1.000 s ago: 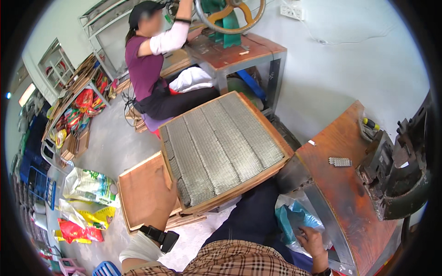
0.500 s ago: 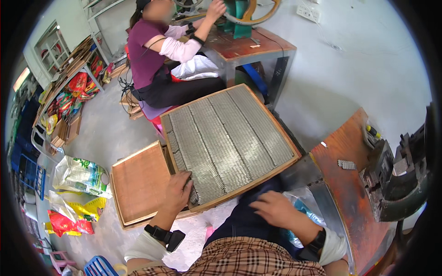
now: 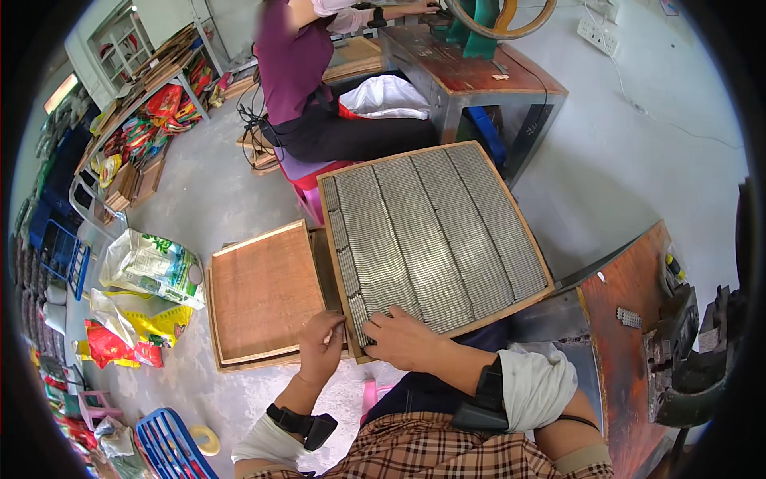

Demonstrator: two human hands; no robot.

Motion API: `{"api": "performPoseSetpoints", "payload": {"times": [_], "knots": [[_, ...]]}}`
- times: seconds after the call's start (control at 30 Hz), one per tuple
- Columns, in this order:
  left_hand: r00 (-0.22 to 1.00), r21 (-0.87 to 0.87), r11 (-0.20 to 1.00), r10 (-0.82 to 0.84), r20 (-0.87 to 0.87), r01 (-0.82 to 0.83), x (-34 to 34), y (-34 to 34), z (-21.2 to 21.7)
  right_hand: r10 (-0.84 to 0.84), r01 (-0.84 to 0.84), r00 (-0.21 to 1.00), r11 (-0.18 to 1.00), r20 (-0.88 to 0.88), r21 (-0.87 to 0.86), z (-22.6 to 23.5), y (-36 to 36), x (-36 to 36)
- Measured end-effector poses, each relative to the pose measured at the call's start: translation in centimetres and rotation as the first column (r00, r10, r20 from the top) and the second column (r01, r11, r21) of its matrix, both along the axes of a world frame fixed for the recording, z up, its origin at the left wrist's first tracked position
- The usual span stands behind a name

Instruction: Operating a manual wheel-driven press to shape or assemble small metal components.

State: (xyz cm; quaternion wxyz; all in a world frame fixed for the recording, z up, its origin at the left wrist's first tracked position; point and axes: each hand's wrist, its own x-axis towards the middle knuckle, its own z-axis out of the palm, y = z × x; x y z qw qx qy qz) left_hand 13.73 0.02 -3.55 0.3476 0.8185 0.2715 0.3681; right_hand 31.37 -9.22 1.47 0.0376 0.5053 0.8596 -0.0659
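On the floor at left, an empty wooden tray (image 3: 263, 291) lies flat. Our left hand (image 3: 321, 345) grips the near corner of the filled tray (image 3: 435, 235) on our lap, fingers curled. Our right hand (image 3: 403, 339) rests there too, fingers pressed together. We seem to be steadying it; next comes a level, two-handed lift.

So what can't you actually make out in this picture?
- Head view: the small grey pieces filling the wooden tray are too small to identify.
- The right hand covers the tray's near edge; what its fingers touch is hidden.
- The left hand curls over that tray's corner, hiding its fingertips.
- The dark machine is cut off by the picture's right rim.
- The green machine is cropped by the top edge.
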Motion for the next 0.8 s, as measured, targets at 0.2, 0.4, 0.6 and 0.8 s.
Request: {"api": "performPoseSetpoints", "payload": {"times": [0.2,0.4,0.6,0.8], "knots": [[0.944,0.201,0.947,-0.192,-0.267,0.249,-0.4,-0.9,1.4,0.028,-0.009,0.989,0.992,-0.148,0.126,-1.3,-0.7,1.6],[0.956,0.236,0.95,-0.139,-0.259,0.202,0.5,-1.7,0.8,-0.086,0.172,0.85,0.978,-0.519,0.12,-3.8,-1.6,1.4],[0.95,0.233,0.94,-0.192,-0.246,0.25,0.5,-1.6,0.3,-0.182,0.356,0.799,0.911,-0.572,0.207,-3.9,-2.8,0.4],[0.933,0.342,0.887,-0.218,-0.285,0.312,3.2,-1.6,0.5,-0.481,0.597,-0.176,0.641,-0.859,-0.482,-0.6,-3.4,3.7]]}}
